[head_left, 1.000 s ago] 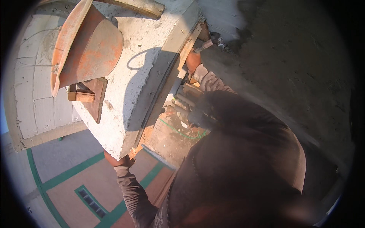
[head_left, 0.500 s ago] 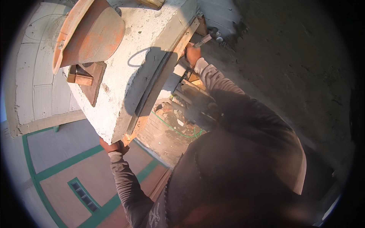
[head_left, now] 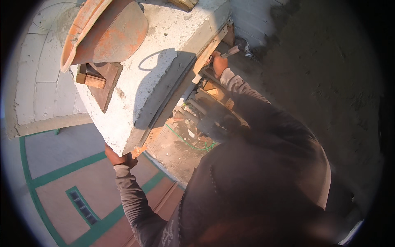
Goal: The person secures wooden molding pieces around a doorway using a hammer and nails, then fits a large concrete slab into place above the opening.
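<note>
A thick concrete slab (head_left: 119,107) with a rough pale top juts out in front of me. A wooden strip (head_left: 201,59) runs along its right lower edge. At the slab's near corner my left hand (head_left: 117,156) is closed around the strip's lower end, its fingers partly hidden beneath the concrete. My right hand (head_left: 219,64) is closed beside the strip's far end, holding a hand tool with a pale pinkish handle (head_left: 233,50) and a metal neck. The tool's working end is hidden by the hand and strip.
An orange, cement-stained bucket (head_left: 113,37) lies tilted on the slab, beside a wooden-handled plastering float (head_left: 101,82). A wood block (head_left: 184,4) sits at the slab's far side. Far below are rubble and a green hose (head_left: 185,142). A dark rough wall (head_left: 312,82) rises on the right.
The view has shifted a little, so the slab and bucket appear further right. Both hands stay at the same ends of the slab's edge, with the tool still in my right hand.
</note>
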A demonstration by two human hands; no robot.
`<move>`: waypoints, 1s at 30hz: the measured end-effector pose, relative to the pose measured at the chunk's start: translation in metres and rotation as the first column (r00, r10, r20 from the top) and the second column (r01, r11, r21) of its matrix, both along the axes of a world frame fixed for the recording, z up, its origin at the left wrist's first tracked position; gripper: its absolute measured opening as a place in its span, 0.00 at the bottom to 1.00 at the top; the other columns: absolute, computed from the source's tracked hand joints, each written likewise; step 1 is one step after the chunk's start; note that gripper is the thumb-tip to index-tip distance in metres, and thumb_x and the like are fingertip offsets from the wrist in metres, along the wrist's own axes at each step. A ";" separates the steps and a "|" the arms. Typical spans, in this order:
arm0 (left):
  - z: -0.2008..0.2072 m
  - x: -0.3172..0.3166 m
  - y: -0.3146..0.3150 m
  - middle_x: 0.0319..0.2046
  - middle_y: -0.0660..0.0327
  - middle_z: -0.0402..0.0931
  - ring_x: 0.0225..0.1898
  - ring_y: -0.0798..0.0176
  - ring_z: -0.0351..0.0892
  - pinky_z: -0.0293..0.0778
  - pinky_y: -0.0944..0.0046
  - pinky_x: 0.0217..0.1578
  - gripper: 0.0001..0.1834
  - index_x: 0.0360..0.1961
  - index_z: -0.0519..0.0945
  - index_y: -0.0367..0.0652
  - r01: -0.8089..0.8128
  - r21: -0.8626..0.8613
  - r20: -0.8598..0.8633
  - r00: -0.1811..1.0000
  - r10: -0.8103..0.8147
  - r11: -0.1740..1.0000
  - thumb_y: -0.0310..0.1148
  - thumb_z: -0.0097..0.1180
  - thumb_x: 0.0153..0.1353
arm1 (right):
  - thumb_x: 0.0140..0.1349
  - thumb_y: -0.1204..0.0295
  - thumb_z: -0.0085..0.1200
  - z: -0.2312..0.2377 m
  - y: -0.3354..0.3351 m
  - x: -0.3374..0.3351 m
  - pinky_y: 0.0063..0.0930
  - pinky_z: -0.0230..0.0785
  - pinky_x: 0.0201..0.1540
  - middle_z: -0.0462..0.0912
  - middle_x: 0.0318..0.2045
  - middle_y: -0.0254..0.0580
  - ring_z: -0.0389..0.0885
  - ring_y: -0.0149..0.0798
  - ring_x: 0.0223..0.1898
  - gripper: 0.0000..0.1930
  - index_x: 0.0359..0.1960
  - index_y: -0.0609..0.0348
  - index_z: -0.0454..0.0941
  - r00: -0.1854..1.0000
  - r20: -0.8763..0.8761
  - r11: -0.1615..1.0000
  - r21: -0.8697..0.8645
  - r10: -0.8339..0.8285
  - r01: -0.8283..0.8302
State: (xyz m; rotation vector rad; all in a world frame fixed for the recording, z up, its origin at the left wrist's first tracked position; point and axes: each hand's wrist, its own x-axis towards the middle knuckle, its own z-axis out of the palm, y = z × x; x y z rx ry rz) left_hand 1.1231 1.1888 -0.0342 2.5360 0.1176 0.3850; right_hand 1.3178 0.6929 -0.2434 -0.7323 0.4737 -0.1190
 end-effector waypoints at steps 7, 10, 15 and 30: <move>0.002 0.004 0.002 0.45 0.43 0.87 0.48 0.49 0.88 0.79 0.55 0.46 0.26 0.52 0.78 0.28 -0.005 0.110 0.009 1.000 0.004 0.994 0.36 0.70 0.58 | 0.72 0.66 0.51 0.042 0.026 0.001 0.35 0.82 0.33 0.87 0.37 0.44 0.88 0.37 0.34 0.12 0.42 0.62 0.81 0.992 0.127 0.990 -0.140 -0.011 0.029; 0.005 0.005 0.000 0.42 0.46 0.87 0.44 0.53 0.87 0.79 0.56 0.45 0.21 0.47 0.79 0.30 -0.054 0.075 0.009 0.999 0.054 0.996 0.33 0.70 0.57 | 0.71 0.66 0.52 0.028 0.020 -0.004 0.36 0.79 0.30 0.87 0.36 0.44 0.87 0.37 0.33 0.12 0.39 0.63 0.82 0.972 0.205 0.674 -0.735 0.119 0.073; 0.019 0.000 -0.016 0.39 0.49 0.87 0.41 0.60 0.86 0.79 0.58 0.43 0.19 0.44 0.79 0.32 -0.118 0.223 -0.002 0.993 0.121 0.968 0.31 0.71 0.56 | 0.51 0.75 0.64 0.022 0.015 -0.008 0.38 0.80 0.39 0.88 0.38 0.50 0.89 0.47 0.40 0.18 0.45 0.63 0.81 0.996 0.034 0.916 -0.395 0.083 -0.063; -0.002 0.005 0.014 0.38 0.43 0.86 0.41 0.40 0.87 0.79 0.52 0.40 0.14 0.39 0.79 0.34 -0.042 0.229 0.047 0.998 0.032 0.972 0.35 0.65 0.62 | 0.72 0.66 0.46 0.036 0.009 -0.014 0.47 0.83 0.34 0.73 0.22 0.43 0.84 0.48 0.27 0.12 0.33 0.60 0.70 0.990 -0.049 0.987 0.095 0.135 -0.130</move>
